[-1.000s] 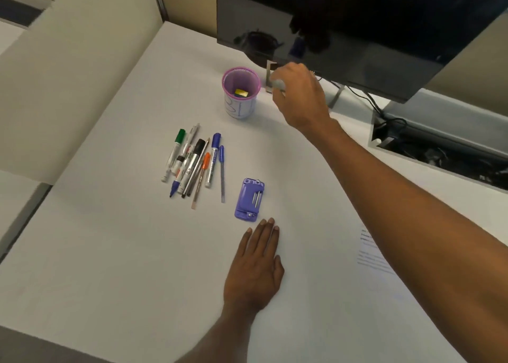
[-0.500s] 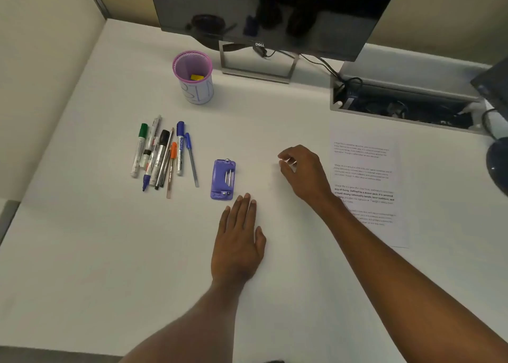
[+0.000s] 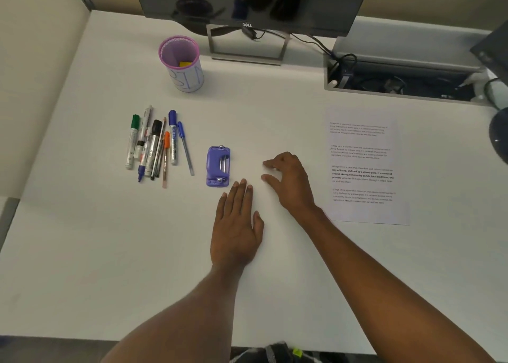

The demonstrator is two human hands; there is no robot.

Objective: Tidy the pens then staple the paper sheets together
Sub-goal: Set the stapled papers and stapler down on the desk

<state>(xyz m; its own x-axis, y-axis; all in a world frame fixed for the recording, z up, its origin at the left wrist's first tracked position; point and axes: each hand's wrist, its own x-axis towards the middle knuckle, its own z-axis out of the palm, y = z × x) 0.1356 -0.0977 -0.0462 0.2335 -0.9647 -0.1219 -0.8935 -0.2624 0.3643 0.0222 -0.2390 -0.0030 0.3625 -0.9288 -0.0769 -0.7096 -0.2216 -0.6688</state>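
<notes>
Several pens and markers [image 3: 156, 145] lie side by side on the white desk [image 3: 110, 252], left of centre. A purple mesh pen cup [image 3: 182, 63] stands upright behind them, with something yellow inside. The purple stapler [image 3: 218, 166] lies flat to the right of the pens. Printed paper sheets [image 3: 362, 167] lie at the right. My left hand [image 3: 237, 222] rests flat on the desk, fingertips just below the stapler. My right hand [image 3: 291, 181] sits between the stapler and the paper, fingers curled apart, holding nothing.
A Dell monitor [image 3: 247, 2] on a metal stand [image 3: 247, 46] fills the back. A cable tray [image 3: 398, 79] with wires is recessed at the back right. A dark lamp head [image 3: 499, 137] pokes in at the right edge. Partition walls close the left side.
My right hand came back from beside the pen cup down to the desk right of the stapler. The view shifted right, bringing the paper into sight. My left hand stayed flat.
</notes>
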